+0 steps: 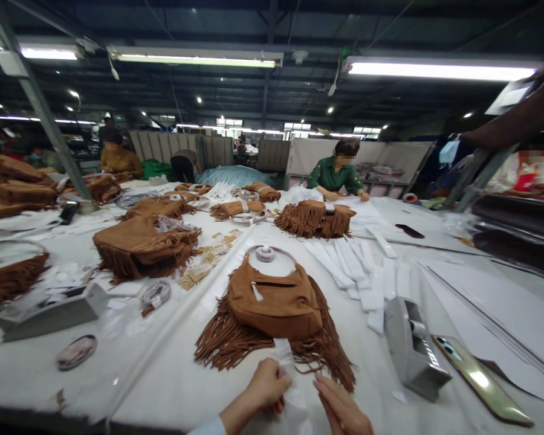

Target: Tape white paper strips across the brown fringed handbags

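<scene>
A brown suede handbag (274,299) with long fringe lies on the white table in front of me, its zip pull showing and its handle away from me. From the bag's near edge a thin white strip (283,349) runs toward me between my hands. My left hand (266,386) is closed at the strip's left edge, thumb and fingers pinching it. On the other side of the strip, my right hand (342,406) has its fingers stretched out side by side, holding nothing that I can see. The strip's near end is hard to make out.
A grey tape dispenser (414,350) and a gold phone (483,380) lie at right, beyond them white strips (344,263). At left are another dispenser (49,311), fringed bags (145,241) and coiled straps (155,295). A person in green (338,172) works across the table.
</scene>
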`<state>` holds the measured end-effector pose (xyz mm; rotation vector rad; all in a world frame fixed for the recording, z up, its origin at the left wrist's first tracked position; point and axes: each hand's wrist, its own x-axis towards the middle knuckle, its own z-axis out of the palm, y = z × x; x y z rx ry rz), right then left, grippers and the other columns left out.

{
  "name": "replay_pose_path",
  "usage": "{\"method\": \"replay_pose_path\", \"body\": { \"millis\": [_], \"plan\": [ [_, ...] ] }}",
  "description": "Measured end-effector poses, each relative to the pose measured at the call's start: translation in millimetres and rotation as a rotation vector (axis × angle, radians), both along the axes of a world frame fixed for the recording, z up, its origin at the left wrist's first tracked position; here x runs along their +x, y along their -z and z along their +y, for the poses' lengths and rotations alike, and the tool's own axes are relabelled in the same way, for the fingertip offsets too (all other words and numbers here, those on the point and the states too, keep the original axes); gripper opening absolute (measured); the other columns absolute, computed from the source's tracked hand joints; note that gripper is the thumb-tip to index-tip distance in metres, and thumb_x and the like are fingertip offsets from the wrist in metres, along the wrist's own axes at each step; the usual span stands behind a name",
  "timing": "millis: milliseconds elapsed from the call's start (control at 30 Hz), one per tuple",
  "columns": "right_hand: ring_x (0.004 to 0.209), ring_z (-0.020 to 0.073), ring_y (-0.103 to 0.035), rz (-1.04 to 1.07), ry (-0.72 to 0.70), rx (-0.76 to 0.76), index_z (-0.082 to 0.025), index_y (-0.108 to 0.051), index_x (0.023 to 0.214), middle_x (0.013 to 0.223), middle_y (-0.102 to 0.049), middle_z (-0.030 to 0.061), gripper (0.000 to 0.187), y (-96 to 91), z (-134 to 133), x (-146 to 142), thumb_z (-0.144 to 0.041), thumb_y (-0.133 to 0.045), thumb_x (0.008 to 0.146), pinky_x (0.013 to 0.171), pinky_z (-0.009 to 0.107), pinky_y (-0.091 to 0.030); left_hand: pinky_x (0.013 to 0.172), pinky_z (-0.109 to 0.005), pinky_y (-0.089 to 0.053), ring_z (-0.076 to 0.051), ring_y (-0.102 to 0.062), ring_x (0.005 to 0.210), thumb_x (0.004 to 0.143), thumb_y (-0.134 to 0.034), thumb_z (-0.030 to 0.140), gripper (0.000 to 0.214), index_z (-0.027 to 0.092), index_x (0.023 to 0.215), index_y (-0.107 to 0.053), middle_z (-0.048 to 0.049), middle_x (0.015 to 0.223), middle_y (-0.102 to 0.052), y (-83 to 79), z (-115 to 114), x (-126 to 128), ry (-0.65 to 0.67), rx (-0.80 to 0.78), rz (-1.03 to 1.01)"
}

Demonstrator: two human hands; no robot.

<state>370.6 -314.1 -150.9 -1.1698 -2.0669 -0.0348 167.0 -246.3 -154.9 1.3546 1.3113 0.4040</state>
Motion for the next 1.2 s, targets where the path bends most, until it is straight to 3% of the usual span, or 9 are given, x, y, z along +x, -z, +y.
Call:
{"method": "replay_pose_path", "body": {
  "millis": [100, 167, 267, 367, 533, 667, 867, 1033, 1200],
  "plan": [
    [0.102, 0.0188, -0.065, -0.07, -0.066, 0.138, -0.021, -0.058, 0.125, 0.113, -0.069, 0.009, 0.04, 23.2, 30.6, -42.8, -0.013, -0.039, 0.09, 0.084, 0.029, -0.058, 0.055, -0.029, -0.049, -0.02, -0.059, 0.056, 0.077, -0.056, 0.042, 0.031, 0.011, 0.078, -0.064, -0.0031, 0.055, -0.059, -6.9, 2.7, -13.3, 0.024, 0.096, 0.049],
    [0.099, 0.0186, -0.066, -0.125, -0.081, 0.179, -0.018, -0.055, 0.127, 0.109, -0.07, 0.0097, 0.046, 38.5, 37.0, -59.9, -0.007, -0.036, 0.087, 0.08, 0.029, -0.058, 0.074, -0.034, -0.05, -0.024, -0.062, 0.079, 0.08, -0.053, 0.038, 0.03, 0.012, 0.087, -0.065, -0.0078, 0.077, -0.065, -9.9, 2.6, -29.4, 0.006, 0.187, 0.095],
    [0.099, 0.0198, -0.064, -0.217, -0.078, 0.155, -0.017, -0.056, 0.125, 0.108, -0.069, 0.0099, 0.051, 52.1, 33.6, -65.3, -0.002, -0.037, 0.08, 0.081, 0.032, -0.056, 0.102, -0.045, -0.034, -0.03, -0.047, 0.117, 0.084, -0.049, 0.034, 0.037, 0.017, 0.115, -0.06, -0.0133, 0.119, -0.057, -9.3, 2.2, -55.5, -0.101, 0.495, 0.353],
    [0.103, 0.0213, -0.062, -0.301, -0.052, 0.086, -0.019, -0.06, 0.118, 0.113, -0.067, 0.0101, 0.049, 54.2, 29.6, -61.9, -0.001, -0.039, 0.078, 0.084, 0.034, -0.053, 0.108, -0.056, -0.019, -0.038, -0.026, 0.133, 0.083, -0.055, 0.041, 0.052, 0.022, 0.131, -0.051, -0.0147, 0.14, -0.04, -3.0, 6.4, -71.8, -0.181, 0.743, 0.731],
    [0.124, 0.0198, -0.05, -0.387, -0.088, 0.128, -0.018, -0.055, 0.125, 0.13, -0.058, 0.0098, 0.058, 53.1, 35.7, -61.6, 0.002, -0.034, 0.075, 0.096, 0.036, -0.048, 0.098, -0.053, -0.033, -0.037, -0.039, 0.121, 0.089, -0.049, 0.047, 0.044, 0.021, 0.124, -0.056, -0.0162, 0.136, -0.044, 4.8, 21.7, -76.6, -0.137, 0.697, 0.952],
    [0.124, 0.0175, -0.049, -0.432, -0.167, 0.019, -0.018, -0.046, 0.135, 0.132, -0.058, 0.0085, 0.069, 44.2, 36.9, -63.0, 0.003, -0.036, 0.07, 0.099, 0.034, -0.047, 0.088, -0.043, -0.043, -0.03, -0.052, 0.105, 0.093, -0.046, 0.04, 0.029, 0.022, 0.11, -0.061, -0.0127, 0.119, -0.052, 4.7, 34.4, -78.3, -0.061, 0.712, 0.986],
    [0.105, 0.0219, -0.061, -0.409, -0.051, -0.051, -0.018, -0.054, 0.126, 0.119, -0.065, 0.0095, 0.045, 23.8, 34.9, -79.3, -0.012, -0.045, 0.083, 0.09, 0.037, -0.053, 0.068, -0.033, -0.051, -0.024, -0.064, 0.083, 0.097, -0.035, 0.028, 0.027, 0.02, 0.114, -0.054, -0.0152, 0.11, -0.052, 5.1, 55.5, -90.0, 0.271, 0.613, 0.981],
    [0.12, 0.024, -0.053, -0.445, -0.023, 0.071, -0.016, -0.054, 0.126, 0.13, -0.058, 0.0116, 0.043, 29.8, 37.7, -82.4, -0.01, -0.046, 0.084, 0.098, 0.04, -0.048, 0.073, -0.037, -0.053, -0.025, -0.066, 0.085, 0.09, -0.035, 0.009, 0.029, 0.017, 0.111, -0.055, -0.0153, 0.102, -0.059, -2.5, 69.9, -103.6, 0.455, 0.607, 0.929],
    [0.124, 0.0218, -0.05, -0.461, -0.057, 0.051, -0.014, -0.047, 0.134, 0.133, -0.056, 0.0103, 0.048, 39.0, 38.9, -76.8, -0.011, -0.046, 0.086, 0.103, 0.038, -0.044, 0.079, -0.038, -0.053, -0.026, -0.067, 0.09, 0.08, -0.037, -0.001, 0.04, 0.014, 0.113, -0.053, -0.0164, 0.1, -0.064, -10.4, 81.1, -104.1, 0.555, 0.571, 0.868]
  ]
}}
